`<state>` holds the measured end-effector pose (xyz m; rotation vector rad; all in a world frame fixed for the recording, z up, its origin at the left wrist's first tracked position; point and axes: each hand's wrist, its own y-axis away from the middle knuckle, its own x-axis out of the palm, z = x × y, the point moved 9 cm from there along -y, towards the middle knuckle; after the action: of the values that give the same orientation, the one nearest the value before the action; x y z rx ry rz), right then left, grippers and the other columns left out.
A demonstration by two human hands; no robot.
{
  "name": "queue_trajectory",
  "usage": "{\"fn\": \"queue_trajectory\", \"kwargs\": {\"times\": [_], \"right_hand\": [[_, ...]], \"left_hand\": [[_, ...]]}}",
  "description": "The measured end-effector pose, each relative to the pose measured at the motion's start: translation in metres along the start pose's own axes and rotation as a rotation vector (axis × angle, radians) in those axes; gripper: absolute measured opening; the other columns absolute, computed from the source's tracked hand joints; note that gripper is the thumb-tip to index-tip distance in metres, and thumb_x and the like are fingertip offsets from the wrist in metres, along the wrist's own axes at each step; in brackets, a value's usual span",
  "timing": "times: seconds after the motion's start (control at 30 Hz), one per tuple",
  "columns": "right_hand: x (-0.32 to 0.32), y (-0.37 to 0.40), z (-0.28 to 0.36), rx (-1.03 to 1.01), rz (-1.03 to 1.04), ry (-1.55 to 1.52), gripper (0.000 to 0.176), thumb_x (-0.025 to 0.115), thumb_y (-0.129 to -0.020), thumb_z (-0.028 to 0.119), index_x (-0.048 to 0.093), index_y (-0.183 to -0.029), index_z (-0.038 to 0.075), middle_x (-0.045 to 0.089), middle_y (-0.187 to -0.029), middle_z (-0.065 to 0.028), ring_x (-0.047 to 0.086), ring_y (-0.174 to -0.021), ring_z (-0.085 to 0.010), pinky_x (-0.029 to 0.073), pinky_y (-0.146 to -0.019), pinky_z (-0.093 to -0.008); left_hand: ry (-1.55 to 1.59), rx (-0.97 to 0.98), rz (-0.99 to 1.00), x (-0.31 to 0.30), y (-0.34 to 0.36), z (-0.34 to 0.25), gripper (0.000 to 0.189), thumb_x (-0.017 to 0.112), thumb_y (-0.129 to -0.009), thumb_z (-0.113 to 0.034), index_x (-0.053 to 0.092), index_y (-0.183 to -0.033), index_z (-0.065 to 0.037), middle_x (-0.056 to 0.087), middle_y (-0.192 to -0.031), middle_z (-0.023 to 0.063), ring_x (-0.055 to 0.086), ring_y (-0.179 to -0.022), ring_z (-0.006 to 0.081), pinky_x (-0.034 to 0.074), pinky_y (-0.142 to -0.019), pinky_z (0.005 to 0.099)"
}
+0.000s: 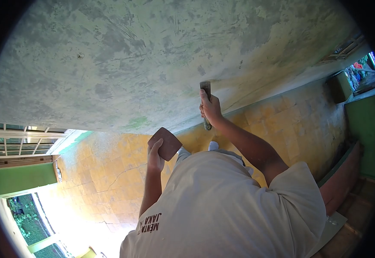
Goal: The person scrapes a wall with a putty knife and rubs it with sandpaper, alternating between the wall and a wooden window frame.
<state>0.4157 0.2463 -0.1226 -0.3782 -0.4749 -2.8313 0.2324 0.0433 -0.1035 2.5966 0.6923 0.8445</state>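
My right hand (212, 109) is wrapped round the handle of a putty knife (205, 87), its thumb stretched up toward the blade. The dark blade points up, close to the patchy grey-green wall (153, 56); the handle's rounded end (207, 126) sticks out below the fist. In my left hand (155, 157) is a flat, reddish-brown square piece (166, 144) with rounded corners. The thumb lies across its face, while the other fingers are hidden behind it. This piece is held apart from the wall, in front of my body.
Yellow floor tiles (105, 165) run along the foot of the wall, with a crack at the left. A white-framed window (26, 141) is at the left, above a green panel (21, 178). A large reddish board (342, 176) leans at the right.
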Motion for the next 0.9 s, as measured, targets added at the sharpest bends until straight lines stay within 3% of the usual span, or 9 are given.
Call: {"fn": "queue_trajectory", "kwargs": {"times": [0.1, 0.23, 0.3, 0.33, 0.4, 0.53, 0.57, 0.63, 0.9], "right_hand": [[-0.008, 0.006, -0.037, 0.075, 0.034, 0.044, 0.051, 0.052, -0.093, 0.049, 0.04, -0.062, 0.011, 0.04, -0.046, -0.0009, 0.037, -0.033, -0.0101, 0.033, -0.034, -0.0272], [-0.033, 0.007, -0.102, 0.016, 0.039, 0.185, 0.05, 0.051, -0.094, 0.048, 0.042, -0.062, 0.01, 0.04, -0.047, 0.0002, 0.039, -0.035, -0.0098, 0.033, -0.036, -0.0272], [-0.041, 0.0, -0.107, -0.218, -0.041, 0.374, 0.049, 0.052, -0.094, 0.046, 0.046, -0.063, 0.008, 0.039, -0.047, 0.0016, 0.04, -0.038, -0.009, 0.032, -0.038, -0.0278], [-0.038, -0.003, -0.104, -0.224, -0.044, 0.375, 0.049, 0.052, -0.094, 0.046, 0.046, -0.063, 0.008, 0.039, -0.047, 0.0016, 0.04, -0.038, -0.009, 0.032, -0.038, -0.0278], [-0.024, -0.007, -0.092, -0.255, -0.095, 0.479, 0.054, 0.053, -0.092, 0.047, 0.056, -0.069, -0.002, 0.047, -0.053, -0.0145, 0.049, -0.052, -0.0257, 0.04, -0.053, -0.0395], [-0.01, -0.026, -0.092, -0.12, -0.125, 0.341, 0.055, 0.052, -0.093, 0.047, 0.055, -0.07, -0.003, 0.048, -0.054, -0.0171, 0.048, -0.051, -0.026, 0.04, -0.054, -0.0397], [-0.01, -0.028, -0.092, -0.122, -0.121, 0.34, 0.055, 0.052, -0.093, 0.047, 0.055, -0.07, -0.003, 0.048, -0.054, -0.0171, 0.048, -0.051, -0.026, 0.04, -0.054, -0.0397], [-0.018, -0.021, -0.095, -0.148, -0.142, 0.255, 0.053, 0.054, -0.093, 0.043, 0.05, -0.064, -0.001, 0.04, -0.048, -0.0038, 0.04, -0.048, -0.0143, 0.035, -0.048, -0.0345], [-0.038, -0.007, -0.106, -0.305, -0.126, 0.496, 0.054, 0.053, -0.094, 0.043, 0.049, -0.061, 0.0, 0.041, -0.049, -0.0037, 0.041, -0.047, -0.0144, 0.034, -0.048, -0.0328]], "left_hand": [[0.01, -0.001, 0.019, 0.001, 0.0, 0.002, 0.032, 0.059, -0.087, -0.012, 0.051, -0.117, -0.001, 0.059, -0.108, 0.0076, 0.059, -0.1, 0.0169, 0.048, -0.087, 0.0308], [0.0, -0.014, -0.003, -0.003, 0.0, 0.004, 0.033, 0.058, -0.087, -0.012, 0.05, -0.117, -0.001, 0.058, -0.109, 0.0085, 0.059, -0.102, 0.0177, 0.048, -0.088, 0.0315], [-0.003, 0.0, 0.009, -0.006, -0.001, 0.003, 0.034, 0.056, -0.088, -0.012, 0.05, -0.12, -0.001, 0.059, -0.111, 0.0092, 0.059, -0.103, 0.0192, 0.049, -0.089, 0.0334], [-0.007, 0.008, 0.008, -0.008, -0.001, 0.003, 0.035, 0.055, -0.089, -0.012, 0.049, -0.122, -0.002, 0.059, -0.112, 0.0099, 0.06, -0.104, 0.0207, 0.05, -0.09, 0.0353], [-0.007, 0.007, -0.002, -0.01, 0.0, 0.002, 0.035, 0.054, -0.089, -0.012, 0.049, -0.122, -0.002, 0.059, -0.113, 0.0099, 0.06, -0.105, 0.0207, 0.05, -0.09, 0.0352], [-0.013, 0.015, -0.018, -0.01, 0.002, 0.0, 0.036, 0.054, -0.089, -0.012, 0.049, -0.123, -0.002, 0.059, -0.113, 0.0098, 0.059, -0.106, 0.0209, 0.049, -0.092, 0.0352], [-0.014, 0.019, -0.02, -0.011, 0.001, -0.001, 0.036, 0.054, -0.089, -0.012, 0.049, -0.123, -0.002, 0.059, -0.113, 0.0098, 0.059, -0.106, 0.0209, 0.049, -0.092, 0.0352], [-0.023, 0.03, -0.032, -0.016, 0.003, 0.0, 0.036, 0.055, -0.089, -0.012, 0.048, -0.123, -0.002, 0.059, -0.114, 0.0098, 0.059, -0.106, 0.0211, 0.048, -0.092, 0.0352], [-0.018, 0.026, -0.088, -0.025, 0.007, 0.0, 0.038, 0.056, -0.088, -0.013, 0.048, -0.123, -0.002, 0.058, -0.114, 0.0103, 0.058, -0.107, 0.0216, 0.049, -0.091, 0.0358]]}}
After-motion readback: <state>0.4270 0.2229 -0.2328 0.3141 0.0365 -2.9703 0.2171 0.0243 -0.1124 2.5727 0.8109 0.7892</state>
